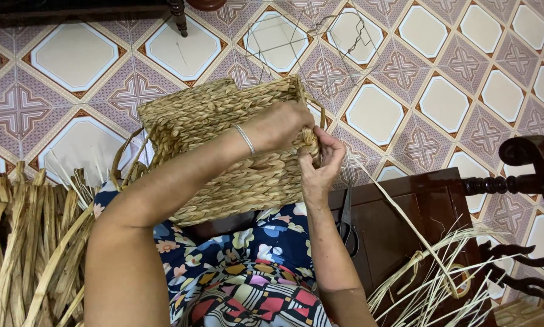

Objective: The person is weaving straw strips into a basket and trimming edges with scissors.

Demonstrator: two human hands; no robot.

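A woven straw basket (223,139) with thick braided rows rests on my lap, tilted on its side. My left hand (284,124), a thin bangle on its wrist, reaches across the basket and grips the braided edge at its right corner. My right hand (320,158) comes up from below and pinches the same twisted straw strand (311,144) at that corner. A long pale strand (399,212) trails from there down to the right.
A bundle of dried flat straw (23,242) lies at the left. Loose thin straw strands (441,272) lie at the right on a dark wooden seat (405,206), beside scissors (347,224). A wire frame (308,42) stands on the patterned tile floor (453,91). A carved wooden chair arm (526,181) is at far right.
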